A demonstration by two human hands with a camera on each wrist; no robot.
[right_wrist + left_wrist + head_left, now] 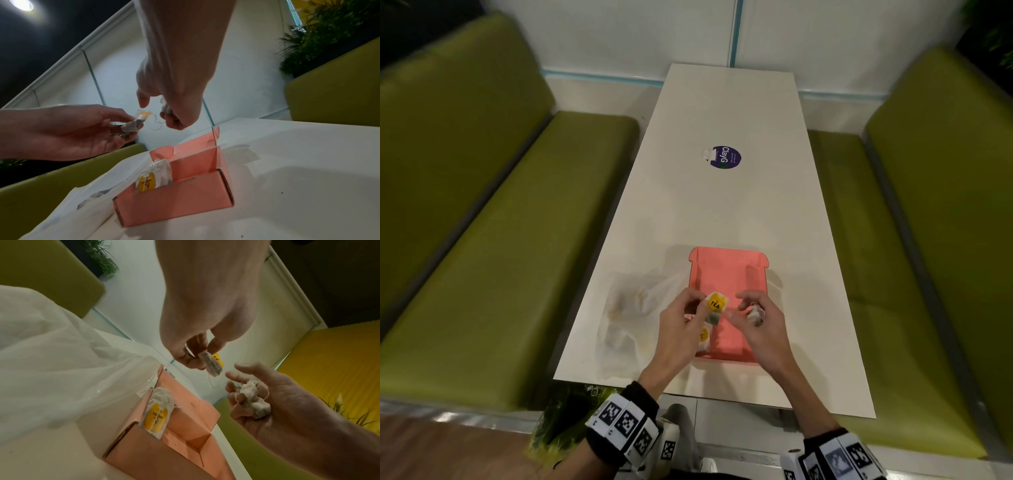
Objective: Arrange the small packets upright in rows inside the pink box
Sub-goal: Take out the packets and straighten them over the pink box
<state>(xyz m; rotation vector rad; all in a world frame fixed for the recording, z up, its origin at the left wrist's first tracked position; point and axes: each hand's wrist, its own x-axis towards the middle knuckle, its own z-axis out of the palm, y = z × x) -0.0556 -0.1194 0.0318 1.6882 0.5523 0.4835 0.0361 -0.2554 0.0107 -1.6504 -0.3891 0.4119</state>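
Observation:
The pink box (722, 274) lies open on the white table (722, 205), its lid flap folded back. One small packet with a yellow tag (704, 337) stands upright in its near-left corner (157, 413) (151, 177). Above the box, my left hand (703, 305) pinches a packet with a yellow TEA tag (715, 303) (211, 365) (134, 124). My right hand (748, 306) curls round a crumpled white tea bag (755, 313) (252, 400) (166, 109). A thin string (156, 125) hangs between the two hands.
A crumpled clear plastic bag (626, 318) lies on the table left of the box, touching its left wall. A round purple sticker (726, 157) is further up the table. Green bench seats (482, 274) run along both sides.

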